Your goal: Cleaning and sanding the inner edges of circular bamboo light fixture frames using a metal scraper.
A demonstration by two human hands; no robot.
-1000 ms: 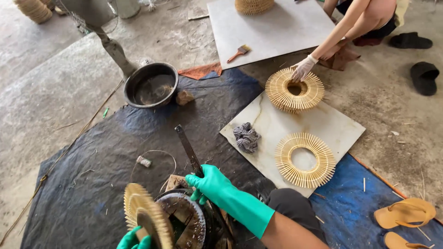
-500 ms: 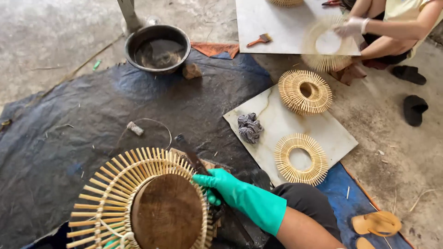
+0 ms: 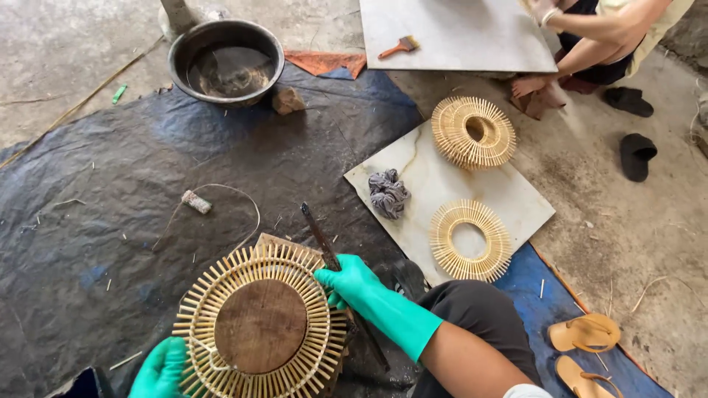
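two gloved hands work a round bamboo frame (image 3: 259,324) low in view, over the dark tarp (image 3: 110,184). right hand (image 3: 350,284) reaches in from the lower right, forearm slanting up-left, its grip curled on the frame's right rim beside a dark tool (image 3: 324,243). left hand (image 3: 158,368) sits at the frame's lower-left edge, grip closed on the rim. frame lies face-up, its wooden disc toward the camera, slats fanning outward. two more rings (image 3: 472,133) rest on a pale tile (image 3: 413,169) to the right. another person's arm (image 3: 590,33) is at top right.
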